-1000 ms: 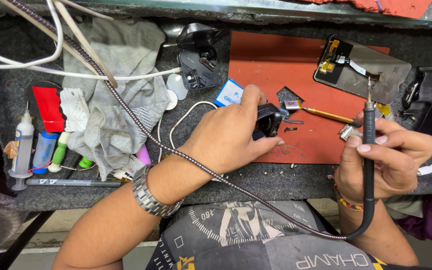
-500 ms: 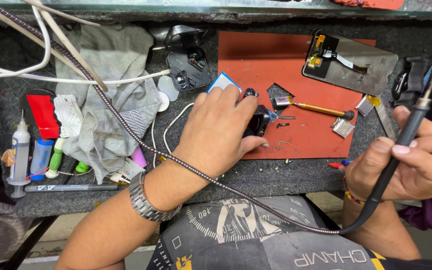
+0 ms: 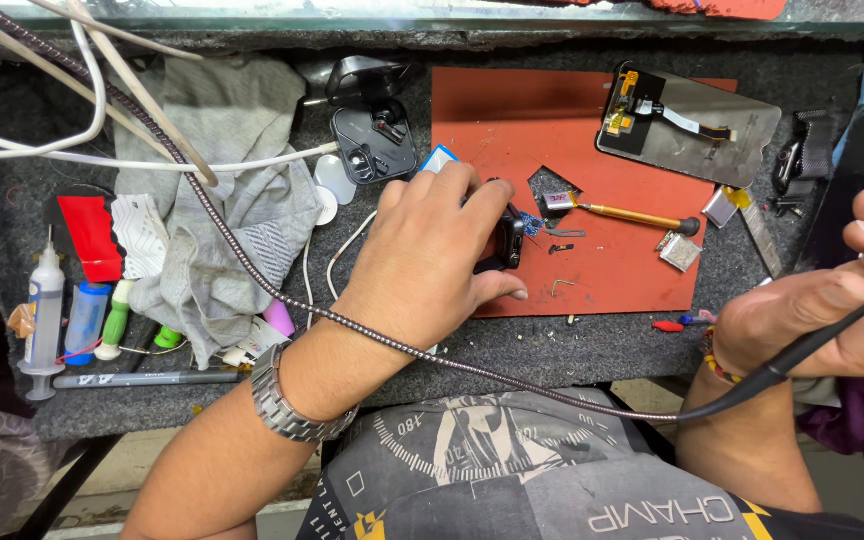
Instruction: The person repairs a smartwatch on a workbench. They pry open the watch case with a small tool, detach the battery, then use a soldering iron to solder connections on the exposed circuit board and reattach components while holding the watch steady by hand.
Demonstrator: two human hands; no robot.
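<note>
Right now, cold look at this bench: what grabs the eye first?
The left hand sits mid-frame, clamped over a small black device at the edge of the red mat. At the right edge the right hand grips a black cable whose braided run crosses the lap to the upper left. An opened phone lies on the mat's top right corner, a grey rag heaped to the left.

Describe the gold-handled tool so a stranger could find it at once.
Find the orange mat on the dark bench. The gold-handled tool lies on it, right of the left hand, below the opened phone. Nothing else there has a slim gold shaft with a black knob.
</note>
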